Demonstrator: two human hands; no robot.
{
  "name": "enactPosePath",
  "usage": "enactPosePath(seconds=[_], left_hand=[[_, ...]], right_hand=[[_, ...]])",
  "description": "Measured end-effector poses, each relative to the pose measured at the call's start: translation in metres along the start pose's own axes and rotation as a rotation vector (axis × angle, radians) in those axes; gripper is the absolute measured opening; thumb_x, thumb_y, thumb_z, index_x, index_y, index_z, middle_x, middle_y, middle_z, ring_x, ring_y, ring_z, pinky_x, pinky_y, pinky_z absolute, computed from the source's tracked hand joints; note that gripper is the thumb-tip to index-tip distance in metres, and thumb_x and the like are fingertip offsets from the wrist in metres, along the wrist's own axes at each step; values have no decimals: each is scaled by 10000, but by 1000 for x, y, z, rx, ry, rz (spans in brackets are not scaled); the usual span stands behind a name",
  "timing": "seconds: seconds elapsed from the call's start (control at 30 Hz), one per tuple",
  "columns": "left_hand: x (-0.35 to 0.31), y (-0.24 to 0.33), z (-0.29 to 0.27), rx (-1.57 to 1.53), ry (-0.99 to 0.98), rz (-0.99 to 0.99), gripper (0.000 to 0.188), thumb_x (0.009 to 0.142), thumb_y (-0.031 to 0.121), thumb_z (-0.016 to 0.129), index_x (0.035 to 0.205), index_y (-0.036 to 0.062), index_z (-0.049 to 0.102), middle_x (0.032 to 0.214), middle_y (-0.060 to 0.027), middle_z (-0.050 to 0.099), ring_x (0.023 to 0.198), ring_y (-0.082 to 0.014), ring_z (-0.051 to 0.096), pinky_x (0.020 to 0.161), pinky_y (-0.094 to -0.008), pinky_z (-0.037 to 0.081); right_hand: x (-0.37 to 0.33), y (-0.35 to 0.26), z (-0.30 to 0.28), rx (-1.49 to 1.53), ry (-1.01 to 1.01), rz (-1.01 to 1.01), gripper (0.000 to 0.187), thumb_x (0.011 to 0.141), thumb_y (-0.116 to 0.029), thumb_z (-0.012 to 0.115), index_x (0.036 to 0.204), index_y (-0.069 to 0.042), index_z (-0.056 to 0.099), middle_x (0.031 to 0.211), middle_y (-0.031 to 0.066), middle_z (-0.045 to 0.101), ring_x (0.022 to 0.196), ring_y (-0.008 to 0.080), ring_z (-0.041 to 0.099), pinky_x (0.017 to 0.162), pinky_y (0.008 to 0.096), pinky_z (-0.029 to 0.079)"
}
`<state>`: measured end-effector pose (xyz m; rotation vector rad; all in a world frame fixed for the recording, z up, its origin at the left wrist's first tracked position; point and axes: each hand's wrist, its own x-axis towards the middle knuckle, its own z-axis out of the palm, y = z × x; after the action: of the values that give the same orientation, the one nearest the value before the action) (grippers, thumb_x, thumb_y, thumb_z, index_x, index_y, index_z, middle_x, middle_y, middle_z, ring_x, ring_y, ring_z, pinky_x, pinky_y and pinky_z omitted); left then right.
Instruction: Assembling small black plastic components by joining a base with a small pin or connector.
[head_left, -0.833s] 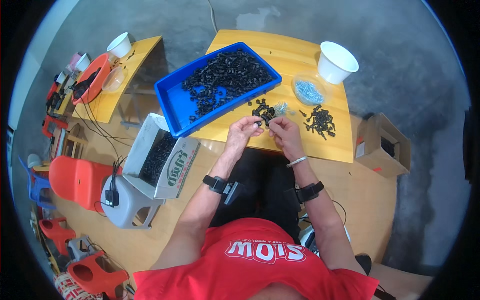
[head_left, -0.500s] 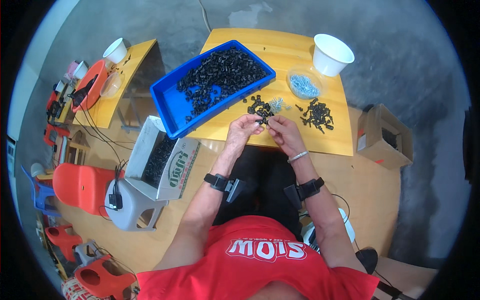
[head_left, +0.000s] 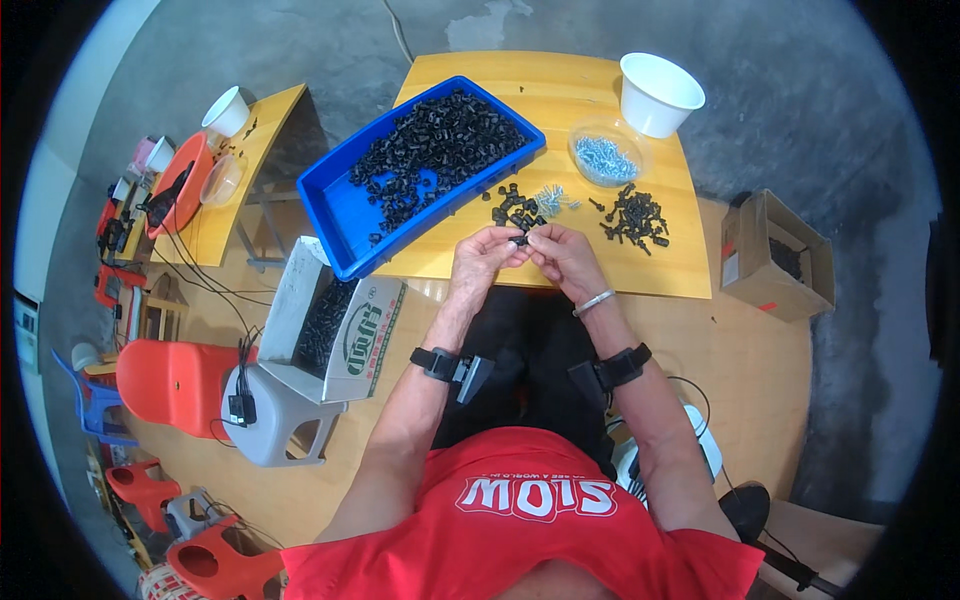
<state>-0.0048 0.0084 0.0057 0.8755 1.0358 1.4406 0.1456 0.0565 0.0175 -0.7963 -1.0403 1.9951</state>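
Note:
Close together at the table's near edge, my left hand and my right hand meet with pinched fingertips. A small black plastic part sits between the left fingertips. The right fingers are closed at the same part; whether they also hold a screw is hidden. Just beyond my hands lie loose black plastic parts and a little heap of silvery screws. To their right is a pile of black pieces with screws in them.
A blue tray of black parts takes up the table's left side. Back right stand a clear bowl of screws and a white tub. A cardboard box is on the floor at right; a white carton rests on a grey stool.
The whole view has shifted slightly. My right fingers have drawn in closer to the left ones, around the small black part.

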Motion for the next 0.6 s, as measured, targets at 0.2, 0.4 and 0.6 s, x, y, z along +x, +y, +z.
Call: enactPosePath(seconds=[0.2,0.4,0.6], left_hand=[[0,-3,-3,12,14,16,159,832,-36,531,979,-37,591,822,-121,647,681,-138,616,656,-236,508],[-1,-2,-8,-5,-27,21,150,830,-33,533,964,-25,598,811,-114,650,664,-129,608,639,-231,502],[-2,-2,-12,-63,-77,19,148,835,-16,538,968,-11,603,814,-110,654,669,-127,609,640,-230,501]], right_hand=[[0,0,4,49,12,65,122,834,-130,617,851,-15,579,654,9,555,474,26,447,369,140,287],[1,-1,6,44,-5,132,114,858,-139,585,849,-28,560,617,-12,509,434,24,389,359,143,266],[3,-1,2,36,-97,181,125,874,-157,564,814,-48,544,582,-41,447,429,18,352,359,149,254]])
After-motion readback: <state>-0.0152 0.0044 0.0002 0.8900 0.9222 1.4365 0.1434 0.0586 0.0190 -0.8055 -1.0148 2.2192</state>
